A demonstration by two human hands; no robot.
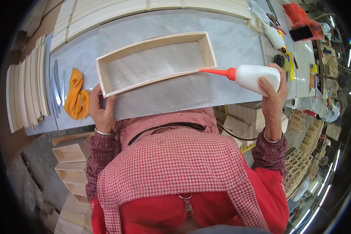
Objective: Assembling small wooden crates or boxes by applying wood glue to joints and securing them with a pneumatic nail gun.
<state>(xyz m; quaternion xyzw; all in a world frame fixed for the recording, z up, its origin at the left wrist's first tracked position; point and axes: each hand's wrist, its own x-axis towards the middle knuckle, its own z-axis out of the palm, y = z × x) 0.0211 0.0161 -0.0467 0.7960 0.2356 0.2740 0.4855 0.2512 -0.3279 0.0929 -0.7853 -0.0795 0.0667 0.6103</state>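
Note:
A rectangular frame of thin pale wood point(156, 42) lies on the grey table, its middle showing the tabletop. Its near left corner is pinched by my left hand point(102, 110), thumb on the near side and fingers around the outside. My right hand point(275, 89) grips a white glue bottle point(253, 77) with a long red nozzle point(218, 72). The bottle is tilted to lie nearly level, and the nozzle tip meets the top edge of the frame's near side, toward its right end. Whether glue is coming out is too small to tell.
An orange cloth point(77, 97) and thin metal strips point(57, 87) lie left of the frame. Wooden boards point(27, 84) stand stacked at the far left; long slats point(144, 8) line the back. A second white bottle point(274, 37) and a phone point(301, 33) are at the right.

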